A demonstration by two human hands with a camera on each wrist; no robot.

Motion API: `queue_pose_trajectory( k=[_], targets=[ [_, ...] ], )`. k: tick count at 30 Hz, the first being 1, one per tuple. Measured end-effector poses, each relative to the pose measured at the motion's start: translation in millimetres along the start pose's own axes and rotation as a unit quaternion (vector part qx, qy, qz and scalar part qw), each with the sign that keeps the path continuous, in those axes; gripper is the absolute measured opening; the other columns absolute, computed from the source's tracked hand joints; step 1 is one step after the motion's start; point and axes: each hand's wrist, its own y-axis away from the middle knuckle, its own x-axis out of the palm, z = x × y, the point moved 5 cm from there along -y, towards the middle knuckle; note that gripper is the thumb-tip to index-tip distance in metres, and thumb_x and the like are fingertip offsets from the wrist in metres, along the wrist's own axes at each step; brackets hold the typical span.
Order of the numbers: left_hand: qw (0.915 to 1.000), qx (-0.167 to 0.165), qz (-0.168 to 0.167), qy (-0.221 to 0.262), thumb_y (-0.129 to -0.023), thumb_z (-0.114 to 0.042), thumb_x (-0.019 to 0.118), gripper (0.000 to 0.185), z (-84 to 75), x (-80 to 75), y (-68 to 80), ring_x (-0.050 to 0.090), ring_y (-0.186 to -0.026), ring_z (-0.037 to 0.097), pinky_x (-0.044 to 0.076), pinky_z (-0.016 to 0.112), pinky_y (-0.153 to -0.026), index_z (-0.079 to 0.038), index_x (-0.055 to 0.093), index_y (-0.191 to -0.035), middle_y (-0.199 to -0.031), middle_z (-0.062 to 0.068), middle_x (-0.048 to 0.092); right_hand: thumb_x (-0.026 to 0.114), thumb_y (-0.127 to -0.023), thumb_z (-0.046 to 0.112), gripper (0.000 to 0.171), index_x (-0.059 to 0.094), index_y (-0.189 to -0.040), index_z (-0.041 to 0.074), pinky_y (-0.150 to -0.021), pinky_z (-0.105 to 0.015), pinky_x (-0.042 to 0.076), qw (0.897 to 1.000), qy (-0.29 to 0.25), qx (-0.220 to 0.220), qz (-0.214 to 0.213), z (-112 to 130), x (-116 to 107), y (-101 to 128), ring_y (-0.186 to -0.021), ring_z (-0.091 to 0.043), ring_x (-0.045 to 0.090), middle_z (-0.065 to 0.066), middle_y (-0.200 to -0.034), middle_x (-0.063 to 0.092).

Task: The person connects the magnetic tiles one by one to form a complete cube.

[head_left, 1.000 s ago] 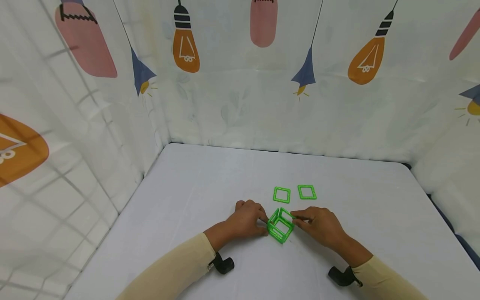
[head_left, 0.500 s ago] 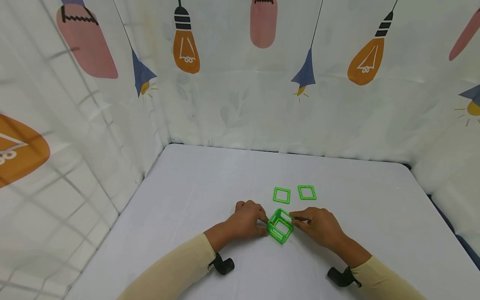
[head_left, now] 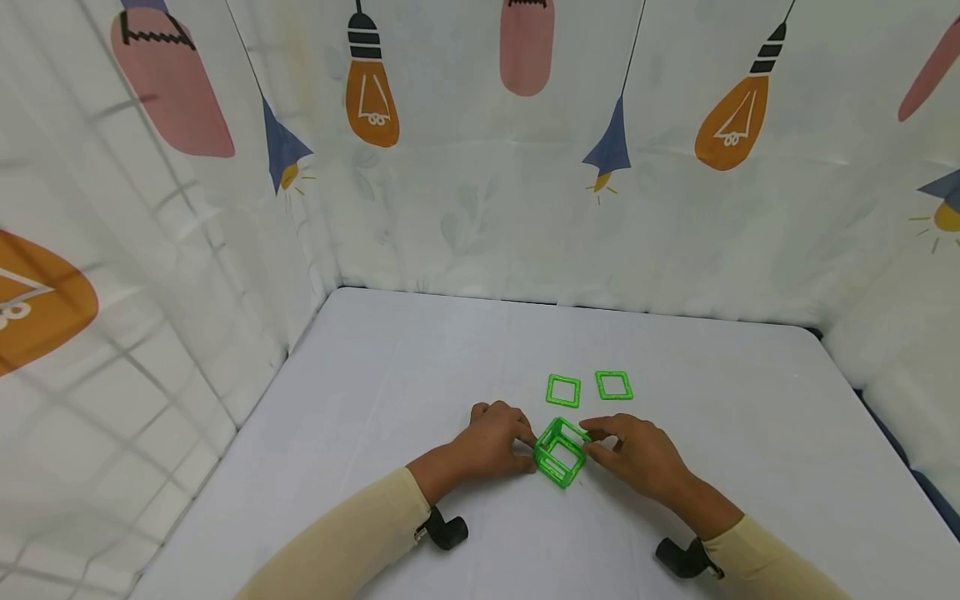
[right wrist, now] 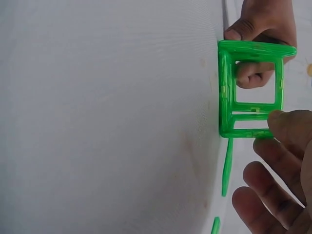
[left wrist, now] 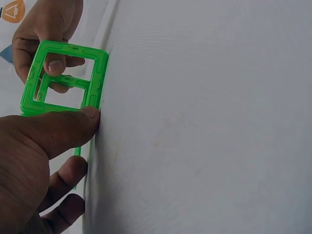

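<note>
You sit at a big white table (head_left: pixel 420 367) with a curtain (head_left: pixel 480 167) around it that has light bulbs drawn on it. Your arms in pale yellow sleeves (head_left: pixel 352 542) reach out over the table. Your left hand (head_left: pixel 491 437) rests on the table on the left side of a little green cube (head_left: pixel 561 451) made of square frames. Its fingers are curled, and the thumb (left wrist: pixel 73 122) presses on the cube's near corner. Your right hand (head_left: pixel 637 454) is on the right side of the cube. Its fingers are bent, and one fingertip (right wrist: pixel 287 124) touches the cube's edge, so both hands hold the cube between them. The cube stands on the table near its front middle, and you can see through its open sides. Just behind the cube, two flat green squares (head_left: pixel 563 390) lie on the table side by side, apart from each other and apart from your hands.
</note>
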Motion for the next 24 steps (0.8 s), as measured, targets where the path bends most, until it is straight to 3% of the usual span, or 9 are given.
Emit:
queue_pose_trajectory(
  k=[5,11,18,24],
  targets=[
    [1.0,0.004,-0.003,0.003,-0.083,-0.035,0.087,0.025,-0.3,1.2,0.3,0.05,-0.106,0.011,0.031,0.048,-0.097,-0.029,0.082,-0.107,-0.107,-0.016,0.063,0.083,-0.088,0.025,0.051,0.066,-0.135,0.019,-0.065,-0.028,0.05,0.999,0.007,0.038,0.022,-4.6,2.3,2.4,-0.076,-0.005,0.062,0.01,-0.101,0.075],
    [0.9999,0.012,-0.004,-0.004,-0.083,-0.036,0.087,0.026,-1.6,1.0,0.7,0.05,-0.105,0.011,0.03,0.047,-0.096,-0.029,0.081,-0.108,-0.107,-0.017,0.064,0.084,-0.086,0.029,0.07,0.053,-0.148,0.018,-0.069,-0.035,0.05,0.996,0.006,0.075,0.046,-8.8,4.0,9.0,-0.092,-0.014,0.068,0.018,-0.095,0.073],
    [0.9999,0.008,-0.005,-0.011,-0.085,-0.037,0.085,0.028,0.0,-0.2,1.2,0.051,-0.11,0.013,0.03,0.048,-0.099,-0.027,0.08,-0.11,-0.112,-0.016,0.065,0.085,-0.085,0.026,0.077,0.047,-0.152,0.016,-0.081,-0.043,0.054,0.995,-0.013,0.08,0.064,-7.4,9.3,14.7,-0.094,-0.013,0.068,0.023,-0.093,0.071],
    [0.9998,0.01,-0.008,0.014,-0.084,-0.033,0.086,0.027,1.2,0.4,0.6,0.051,-0.109,0.011,0.029,0.05,-0.1,-0.027,0.081,-0.11,-0.11,-0.018,0.068,0.086,-0.084,0.022,0.084,0.042,-0.154,0.013,-0.094,-0.048,0.05,0.994,-0.035,0.072,0.075,-4.7,16.7,17.7,-0.105,-0.014,0.067,0.026,-0.093,0.069]
  ],
)
